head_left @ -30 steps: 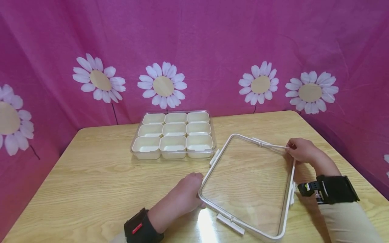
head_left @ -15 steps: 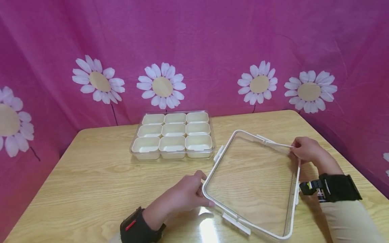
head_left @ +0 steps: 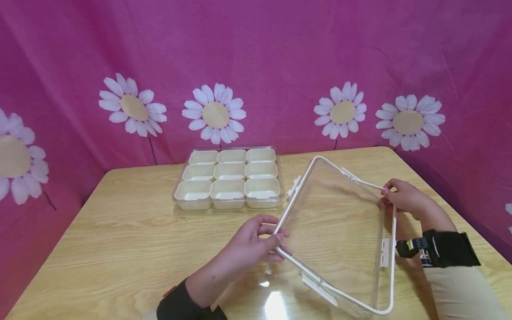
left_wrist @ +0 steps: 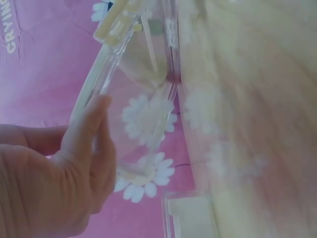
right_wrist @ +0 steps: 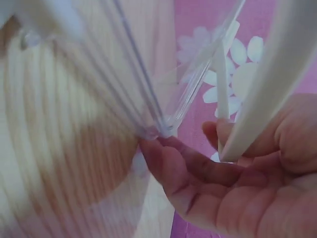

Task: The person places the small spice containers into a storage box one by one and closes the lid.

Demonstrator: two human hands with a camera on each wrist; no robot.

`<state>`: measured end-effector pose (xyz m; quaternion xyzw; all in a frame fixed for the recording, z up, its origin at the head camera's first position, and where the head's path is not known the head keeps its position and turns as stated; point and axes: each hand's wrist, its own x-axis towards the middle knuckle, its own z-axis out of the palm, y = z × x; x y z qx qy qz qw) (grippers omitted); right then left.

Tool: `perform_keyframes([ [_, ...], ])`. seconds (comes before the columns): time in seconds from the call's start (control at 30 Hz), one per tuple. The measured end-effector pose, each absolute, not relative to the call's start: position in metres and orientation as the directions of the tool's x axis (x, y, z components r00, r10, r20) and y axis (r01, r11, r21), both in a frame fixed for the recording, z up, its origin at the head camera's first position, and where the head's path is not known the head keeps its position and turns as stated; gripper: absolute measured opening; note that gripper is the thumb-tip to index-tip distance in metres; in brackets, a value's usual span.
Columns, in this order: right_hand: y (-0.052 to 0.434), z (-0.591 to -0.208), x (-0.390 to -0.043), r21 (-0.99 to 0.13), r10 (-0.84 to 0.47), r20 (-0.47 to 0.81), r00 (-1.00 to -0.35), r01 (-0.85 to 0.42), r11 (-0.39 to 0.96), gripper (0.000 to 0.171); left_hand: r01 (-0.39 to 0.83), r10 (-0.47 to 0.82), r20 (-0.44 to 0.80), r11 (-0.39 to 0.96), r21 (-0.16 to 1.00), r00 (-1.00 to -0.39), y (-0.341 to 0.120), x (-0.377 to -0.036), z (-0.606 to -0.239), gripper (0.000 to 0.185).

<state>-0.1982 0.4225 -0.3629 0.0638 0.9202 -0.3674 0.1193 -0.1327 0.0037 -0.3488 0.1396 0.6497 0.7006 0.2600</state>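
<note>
While the left hand [head_left: 256,242] grip pinches the clear lid's [head_left: 340,231] near rim and the right hand [head_left: 404,198] clamps its far corner, bare bench [head_left: 120,231] lies left; the compartment tray [head_left: 230,178] sits beyond.

A light wooden table [head_left: 120,240] with rounded far corners fills the lower part of the head view; its grain runs left to right. A bright glare of overhead light [head_left: 276,306] sits on the near edge of the tabletop. Behind the table and around both sides hangs a magenta fabric backdrop [head_left: 280,49], creased in soft folds. White daisies with tan centres are printed on it in a row: one at the far left edge [head_left: 16,155], two left of centre [head_left: 132,106] [head_left: 214,114], and two to the right [head_left: 342,111] [head_left: 409,122].
</note>
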Motion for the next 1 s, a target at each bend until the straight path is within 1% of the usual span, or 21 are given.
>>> perform_keyframes([
  [0.1, 0.423, -0.362, -0.200, -0.706, -0.010, -0.243, -0.970, 0.170, 0.687, 0.027, -0.188, 0.538, -0.123, -0.067, 0.980, -0.834, 0.000, -0.134, -0.345, 0.041],
  [0.27, 0.422, -0.354, -0.202, -0.813, -0.054, -0.102, -0.993, 0.052, 0.580, 0.029, -0.165, 0.518, -0.089, -0.102, 0.981, -0.851, -0.017, -0.149, -0.330, 0.042],
  [0.37, 0.420, -0.345, -0.202, -0.899, -0.085, -0.048, -0.995, 0.006, 0.438, 0.019, -0.122, 0.481, -0.055, -0.108, 0.987, -0.875, -0.034, -0.163, -0.318, 0.041],
  [0.4, 0.419, -0.342, -0.201, -0.930, -0.111, -0.041, -0.993, -0.003, 0.367, 0.018, -0.107, 0.455, -0.044, -0.113, 0.988, -0.889, -0.040, -0.168, -0.313, 0.041],
  [0.43, 0.417, -0.339, -0.201, -0.957, -0.152, -0.032, -0.988, -0.013, 0.288, 0.021, -0.098, 0.422, -0.036, -0.125, 0.987, -0.906, -0.047, -0.173, -0.308, 0.040],
  [0.5, 0.410, -0.332, -0.200, -0.991, -0.262, -0.021, -0.965, -0.015, 0.135, 0.031, -0.089, 0.342, -0.028, -0.162, 0.983, -0.939, -0.061, -0.183, -0.297, 0.040],
  [0.57, 0.396, -0.327, -0.202, -1.000, -0.393, -0.005, -0.919, -0.005, 0.024, 0.038, -0.105, 0.251, -0.040, -0.252, 0.962, -0.967, -0.076, -0.192, -0.288, 0.040],
  [0.63, 0.377, -0.320, -0.206, -0.999, -0.486, 0.008, -0.874, 0.012, -0.037, 0.039, -0.126, 0.175, -0.062, -0.382, 0.915, -0.983, -0.090, -0.200, -0.280, 0.040],
  [0.67, 0.366, -0.317, -0.208, -0.998, -0.512, 0.007, -0.859, 0.029, -0.062, 0.039, -0.130, 0.142, -0.072, -0.451, 0.883, -0.987, -0.097, -0.203, -0.277, 0.041],
  [0.73, 0.342, -0.312, -0.210, -0.991, -0.512, -0.002, -0.859, 0.069, -0.111, 0.037, -0.120, 0.093, -0.082, -0.578, 0.807, -0.992, -0.106, -0.208, -0.273, 0.043],
  [0.8, 0.318, -0.307, -0.211, -0.979, -0.451, -0.025, -0.892, 0.112, -0.169, 0.034, -0.106, 0.066, -0.084, -0.661, 0.743, -0.994, -0.113, -0.212, -0.270, 0.047],
  [0.9, 0.283, -0.304, -0.215, -0.948, -0.327, -0.076, -0.942, 0.170, -0.270, 0.028, -0.095, 0.051, -0.083, -0.688, 0.719, -0.995, -0.121, -0.217, -0.269, 0.054],
  [1.0, 0.252, -0.307, -0.219, -0.915, -0.211, -0.122, -0.970, 0.192, -0.354, 0.024, -0.108, 0.068, -0.085, -0.652, 0.751, -0.994, -0.129, -0.223, -0.271, 0.056],
])
